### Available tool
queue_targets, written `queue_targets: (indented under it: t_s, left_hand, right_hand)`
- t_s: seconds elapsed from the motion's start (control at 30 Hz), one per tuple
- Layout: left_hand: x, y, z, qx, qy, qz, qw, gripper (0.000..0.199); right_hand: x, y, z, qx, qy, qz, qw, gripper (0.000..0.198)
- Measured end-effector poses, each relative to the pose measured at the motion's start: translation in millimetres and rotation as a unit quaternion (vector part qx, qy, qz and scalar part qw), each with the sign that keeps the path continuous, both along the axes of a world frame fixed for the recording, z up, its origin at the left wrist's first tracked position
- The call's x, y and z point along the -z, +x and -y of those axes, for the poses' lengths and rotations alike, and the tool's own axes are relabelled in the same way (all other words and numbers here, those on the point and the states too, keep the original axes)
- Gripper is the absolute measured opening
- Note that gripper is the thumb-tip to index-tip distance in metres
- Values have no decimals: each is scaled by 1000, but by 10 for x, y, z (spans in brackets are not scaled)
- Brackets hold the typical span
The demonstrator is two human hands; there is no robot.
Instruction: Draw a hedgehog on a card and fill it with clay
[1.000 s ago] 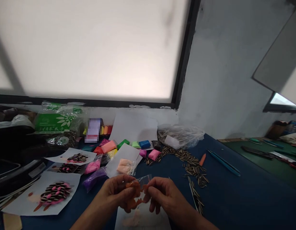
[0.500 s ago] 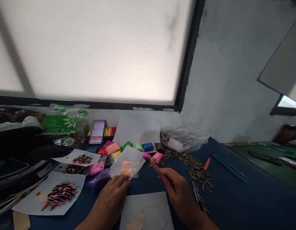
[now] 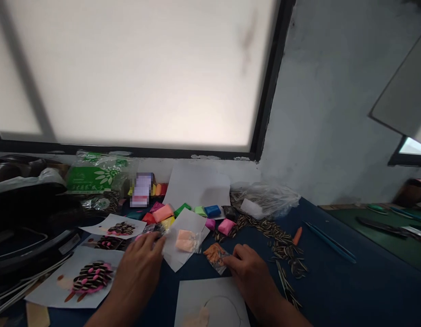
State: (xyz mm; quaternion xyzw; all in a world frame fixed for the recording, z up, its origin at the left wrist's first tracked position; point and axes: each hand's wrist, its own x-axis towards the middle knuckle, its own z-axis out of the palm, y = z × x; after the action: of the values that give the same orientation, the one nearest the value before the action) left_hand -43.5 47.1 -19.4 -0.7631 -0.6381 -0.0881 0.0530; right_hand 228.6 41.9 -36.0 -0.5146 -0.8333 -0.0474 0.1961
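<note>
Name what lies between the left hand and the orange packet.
In the head view, white paper bearing a peach packet lies between the left hand and the orange packet.

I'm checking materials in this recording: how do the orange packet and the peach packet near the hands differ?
The orange packet looks crumpled and irregular; the peach packet looks smoother and blockier. The orange packet shows against the blue tabletop; the peach packet lies on white paper. The right hand touches the orange packet; the peach packet is untouched. Both have clear wrapping.
</note>
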Motion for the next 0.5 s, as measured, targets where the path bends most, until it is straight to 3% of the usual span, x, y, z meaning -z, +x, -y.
queue_targets:
  t_s: [0.1, 0.23, 0.33, 0.43, 0.5]
  left_hand:
    - [16, -100, -24, -24, -18, -2, 1000, 41]
    - [86, -120, -24, -29, -30, 47, 998, 52]
    - [64, -109, -21, -34, -25, 133, 990, 53]
    - [-19, -74, -18, -21, -27, 269, 962, 45]
    - [-63, -29, -9, -9, -50, 383, 922, 41]
  right_hand:
    - [4, -18, 11, -7, -22, 9, 1000, 35]
    - [37, -45, 23, -37, -53, 16, 998, 60]
    - [30, -32, 39, -42, -64, 14, 997, 65]
    - [-9, 3, 58, -31, -65, 6, 997, 53]
    - [-38, 23, 72, -23, -67, 2, 997, 44]
